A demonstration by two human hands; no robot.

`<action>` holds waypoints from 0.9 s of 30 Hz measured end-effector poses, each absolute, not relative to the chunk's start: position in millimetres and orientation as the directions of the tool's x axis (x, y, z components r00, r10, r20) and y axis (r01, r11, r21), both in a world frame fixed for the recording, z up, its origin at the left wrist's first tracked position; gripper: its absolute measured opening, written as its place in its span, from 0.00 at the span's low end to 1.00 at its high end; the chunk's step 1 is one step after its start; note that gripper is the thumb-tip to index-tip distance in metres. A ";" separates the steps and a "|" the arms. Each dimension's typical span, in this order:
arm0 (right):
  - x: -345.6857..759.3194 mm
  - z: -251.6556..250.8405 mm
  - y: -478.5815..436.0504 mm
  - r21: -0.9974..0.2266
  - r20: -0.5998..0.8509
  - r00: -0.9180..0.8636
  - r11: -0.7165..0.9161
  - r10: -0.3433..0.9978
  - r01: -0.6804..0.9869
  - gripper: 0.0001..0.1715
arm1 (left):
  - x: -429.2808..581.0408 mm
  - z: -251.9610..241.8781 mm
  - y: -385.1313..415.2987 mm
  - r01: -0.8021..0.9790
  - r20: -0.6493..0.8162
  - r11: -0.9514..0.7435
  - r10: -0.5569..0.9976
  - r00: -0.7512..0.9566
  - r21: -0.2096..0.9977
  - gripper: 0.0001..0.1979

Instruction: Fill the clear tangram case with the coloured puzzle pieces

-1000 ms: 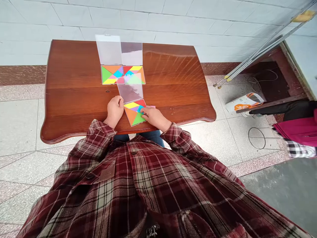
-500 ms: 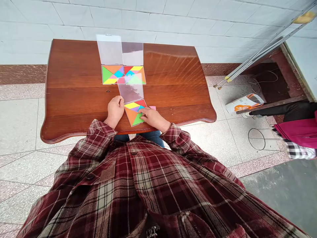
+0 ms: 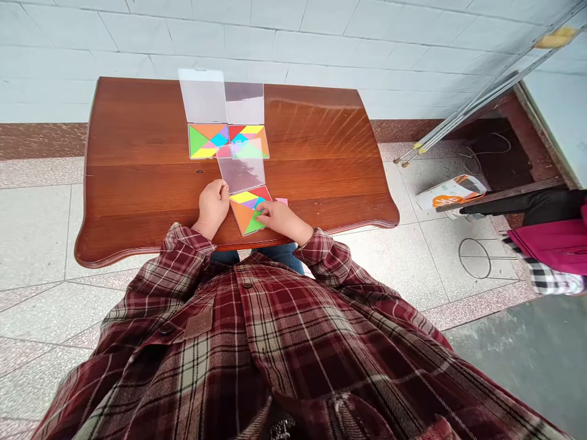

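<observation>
A tangram set in a square tray (image 3: pixel 242 221) lies at the table's front edge, its clear hinged lid (image 3: pixel 242 171) folded back. My right hand (image 3: pixel 282 220) is over the tray's right side, thumb and fingers drawn together at a small blue tangram piece (image 3: pixel 259 203); the fingertips partly cover it. A pink tangram piece (image 3: pixel 283 201) shows on the table just beyond that hand. My left hand (image 3: pixel 213 206) rests curled closed on the wood, beside the tray's left corner and the lid. Whether its fingers hold anything is hidden.
Two more filled tangram trays (image 3: pixel 202 143) (image 3: pixel 257 131) lie side by side farther back, clear lids folded open. The wooden table (image 3: pixel 321 159) stands against a tiled wall. At right are crutches (image 3: pixel 458 110), a white and orange bag (image 3: pixel 452 192) and a person's magenta clothing (image 3: pixel 550 241).
My right fingers have shifted very slightly at the blue piece. The left hand and the trays keep their places; the whole view has moved a little.
</observation>
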State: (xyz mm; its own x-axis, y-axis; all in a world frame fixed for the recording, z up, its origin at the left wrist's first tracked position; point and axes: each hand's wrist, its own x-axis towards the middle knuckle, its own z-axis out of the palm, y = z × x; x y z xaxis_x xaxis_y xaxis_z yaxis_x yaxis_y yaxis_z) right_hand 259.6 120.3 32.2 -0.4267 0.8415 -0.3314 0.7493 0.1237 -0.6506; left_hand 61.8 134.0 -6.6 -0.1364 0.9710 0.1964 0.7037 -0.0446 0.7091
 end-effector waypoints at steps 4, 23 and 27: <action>257.3 35.3 120.6 -0.660 -0.371 -0.409 0.073 0.833 0.748 0.14 | 62.1 -6.4 134.3 0.703 0.183 -0.033 0.973 -0.139 0.711 0.07; 259.2 31.9 119.6 -0.668 -0.326 -0.439 0.125 0.837 0.734 0.15 | 62.0 -6.1 133.9 0.710 0.189 -0.039 0.973 -0.133 0.703 0.07; 259.1 31.1 119.7 -0.662 -0.334 -0.439 0.123 0.834 0.739 0.14 | 62.5 -6.4 133.7 0.715 0.182 -0.028 0.973 -0.139 0.698 0.07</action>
State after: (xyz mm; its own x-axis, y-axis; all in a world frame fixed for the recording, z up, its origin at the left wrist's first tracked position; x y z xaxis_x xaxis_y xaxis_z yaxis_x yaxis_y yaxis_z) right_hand 259.1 119.7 31.1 -0.4385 0.8344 -0.3340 0.7391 0.1233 -0.6622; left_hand 62.5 133.7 -6.4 -0.1392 0.9734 0.1818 0.7153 -0.0281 0.6982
